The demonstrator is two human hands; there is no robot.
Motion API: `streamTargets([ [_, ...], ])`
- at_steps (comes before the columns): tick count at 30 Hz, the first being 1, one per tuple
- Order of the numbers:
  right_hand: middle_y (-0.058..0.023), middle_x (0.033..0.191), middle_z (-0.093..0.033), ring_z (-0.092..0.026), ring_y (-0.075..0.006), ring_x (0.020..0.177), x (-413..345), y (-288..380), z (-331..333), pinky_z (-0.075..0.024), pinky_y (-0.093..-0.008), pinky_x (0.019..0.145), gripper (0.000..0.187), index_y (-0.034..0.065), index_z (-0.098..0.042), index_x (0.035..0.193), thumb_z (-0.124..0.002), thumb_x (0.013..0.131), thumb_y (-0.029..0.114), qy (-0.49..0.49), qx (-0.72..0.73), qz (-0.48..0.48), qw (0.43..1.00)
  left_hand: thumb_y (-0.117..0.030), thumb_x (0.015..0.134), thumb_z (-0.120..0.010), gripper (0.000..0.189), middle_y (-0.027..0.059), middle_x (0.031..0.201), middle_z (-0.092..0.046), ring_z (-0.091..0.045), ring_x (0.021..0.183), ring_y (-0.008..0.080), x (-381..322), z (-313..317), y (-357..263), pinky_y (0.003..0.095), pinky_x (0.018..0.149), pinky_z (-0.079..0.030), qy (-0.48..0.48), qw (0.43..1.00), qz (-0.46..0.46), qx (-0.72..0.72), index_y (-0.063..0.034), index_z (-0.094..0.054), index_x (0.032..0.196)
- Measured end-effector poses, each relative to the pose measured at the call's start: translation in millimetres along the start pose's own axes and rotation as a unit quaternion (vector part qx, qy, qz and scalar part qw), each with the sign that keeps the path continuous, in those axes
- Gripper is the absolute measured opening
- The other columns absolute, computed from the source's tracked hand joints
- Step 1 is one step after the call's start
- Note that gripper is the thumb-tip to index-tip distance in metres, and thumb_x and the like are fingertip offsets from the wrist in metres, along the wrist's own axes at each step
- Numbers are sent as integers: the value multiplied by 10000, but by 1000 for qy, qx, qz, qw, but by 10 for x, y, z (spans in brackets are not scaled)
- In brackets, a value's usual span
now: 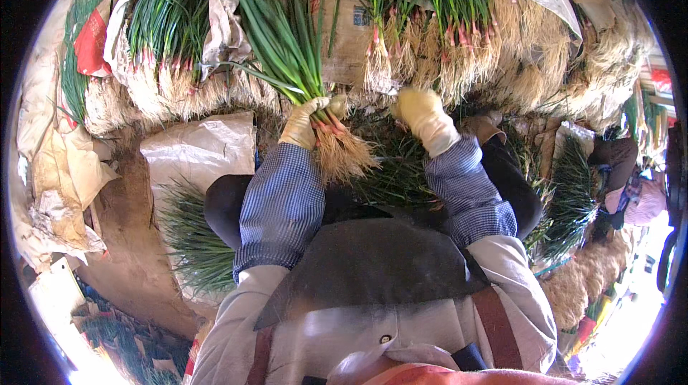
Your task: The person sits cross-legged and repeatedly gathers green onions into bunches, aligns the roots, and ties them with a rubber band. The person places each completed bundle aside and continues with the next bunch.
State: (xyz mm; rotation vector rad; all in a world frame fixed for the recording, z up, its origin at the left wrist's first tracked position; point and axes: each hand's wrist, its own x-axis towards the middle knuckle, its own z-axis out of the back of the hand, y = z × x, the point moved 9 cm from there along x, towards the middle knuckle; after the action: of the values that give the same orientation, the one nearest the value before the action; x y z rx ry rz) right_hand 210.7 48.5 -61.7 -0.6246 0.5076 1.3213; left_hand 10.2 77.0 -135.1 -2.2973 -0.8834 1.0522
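My left hand, in a pale work glove, grips a bunch of green onion-like seedlings just above their reddish bases. The leaves point up and to the left, and the pale roots hang down to the right. To the right of the roots, my right hand, gloved too and somewhat blurred, is raised with its fingers curled; whether it holds anything I cannot tell. Beyond it, small bunches of like plants lie on brown sacking, roots towards me.
Thick rows of rooted plants lie at the upper left and upper right. Loose green leaves cover the ground between my knees. More greens lie on a pale sheet at left. Another person sits at far right, beside a leaf pile.
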Motion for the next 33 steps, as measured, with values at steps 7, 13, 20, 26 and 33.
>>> streamTargets([
  [7,-121,922,-645,-612,-188,760,865,-296,942,-503,-309,735,500,-13,-467,1248,-598,864,279,-269,502,-63,820,-183,769,-624,473,198,827,-640,-616,522,287,-186,-516,-53,372,487,-553,123,975,53,-179,84,-489,1135],
  [13,-103,842,-668,-620,-136,671,883,-168,317,-508,-251,644,289,7,-606,1041,-603,865,235,-186,461,54,866,-207,833,-550,380,267,667,-612,-631,539,351,-313,-733,-295,378,440,-531,133,990,31,22,48,-521,1113],
  [20,-81,857,-644,-614,-162,657,577,187,-148,-520,-272,616,141,16,-609,976,-542,884,99,-285,630,182,699,-174,818,-574,317,234,844,-647,-638,531,319,-274,-902,-114,304,370,-503,91,993,75,30,18,-573,1070],
  [26,-95,853,-669,-597,-170,680,342,-247,-180,-494,-344,586,329,73,-636,998,-536,868,358,-142,215,-17,966,-130,801,-580,331,223,1010,-622,-633,850,299,-341,-669,-125,422,712,-558,141,980,28,-134,17,-554,1096],
  [33,-56,881,-622,-559,-168,601,-92,632,316,-502,-301,535,331,29,-576,1053,-588,880,311,-42,786,206,581,-158,809,-552,349,237,993,-614,-619,553,376,-423,-719,-107,459,411,-533,88,995,34,-14,23,-535,1107],
])
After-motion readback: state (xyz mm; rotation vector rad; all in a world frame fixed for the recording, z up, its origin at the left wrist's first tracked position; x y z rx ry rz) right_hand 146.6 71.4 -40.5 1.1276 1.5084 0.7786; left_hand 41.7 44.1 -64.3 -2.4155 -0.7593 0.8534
